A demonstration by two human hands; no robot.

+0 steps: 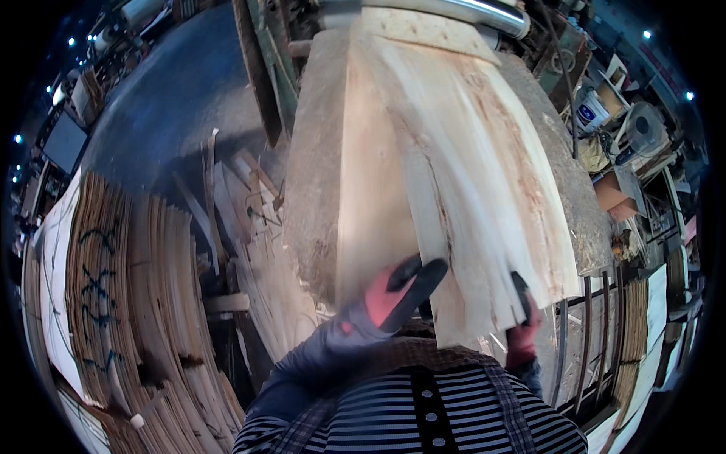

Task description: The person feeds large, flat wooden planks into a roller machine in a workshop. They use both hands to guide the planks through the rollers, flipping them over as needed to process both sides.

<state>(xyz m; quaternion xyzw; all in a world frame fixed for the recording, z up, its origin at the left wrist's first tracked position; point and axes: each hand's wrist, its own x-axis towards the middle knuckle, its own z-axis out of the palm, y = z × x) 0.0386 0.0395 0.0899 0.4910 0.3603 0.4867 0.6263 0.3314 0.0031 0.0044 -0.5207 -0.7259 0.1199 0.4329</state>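
Observation:
A pale wood veneer sheet (484,174) with brown streaks and a long split lies lengthwise in front of me, its ragged near end hanging close to my body. Under it, on the left, another smooth veneer sheet (374,181) shows. My left hand (399,291), in a red glove with black fingers, has its fingers stretched out against the top sheet's left edge, thumb apart. At the near end, toward the right, my right hand (523,321) wears a similar glove. Its fingers are closed on the veneer; part of the grip is hidden.
Both sheets rest on a worn table (314,159), with a shiny metal roller (484,15) at its far end. Tall veneer stacks (98,287) stand at left, beside scrap strips (261,250). Right are metal bars (586,333), another stack (634,333), a white bucket (591,113) and a cardboard box (616,195).

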